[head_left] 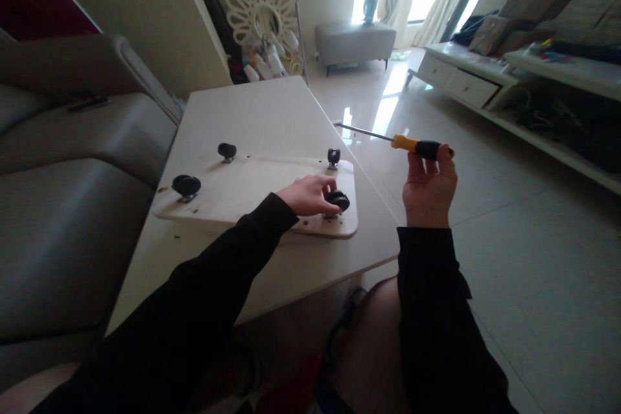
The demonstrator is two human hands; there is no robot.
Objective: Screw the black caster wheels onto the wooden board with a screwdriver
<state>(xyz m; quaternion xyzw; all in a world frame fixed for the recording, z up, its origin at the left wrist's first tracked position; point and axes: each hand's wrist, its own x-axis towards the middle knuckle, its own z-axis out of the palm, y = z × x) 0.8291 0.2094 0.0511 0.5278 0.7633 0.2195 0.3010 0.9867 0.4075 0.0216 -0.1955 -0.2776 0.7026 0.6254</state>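
My left hand (309, 195) is closed around a black caster wheel (338, 200) at the near right corner of a pale wooden board (272, 181). Small dark holes or screws show in the board near that caster. Raised over the floor to the right, my right hand (431, 184) grips a screwdriver (412, 145) by its yellow and black handle. Its metal shaft points left, with the tip over the table's right edge. Other black casters stand on the board's remaining corners: far right (334, 156), far left (226, 151) and near left (186, 185).
The board lies on a white table (252, 110). A grey sofa (58, 207) runs along the left side. Beyond the table are a grey bench (356, 42) and a white decorative mirror frame (262, 3). A white TV cabinet (456, 77) stands at the right on the tiled floor.
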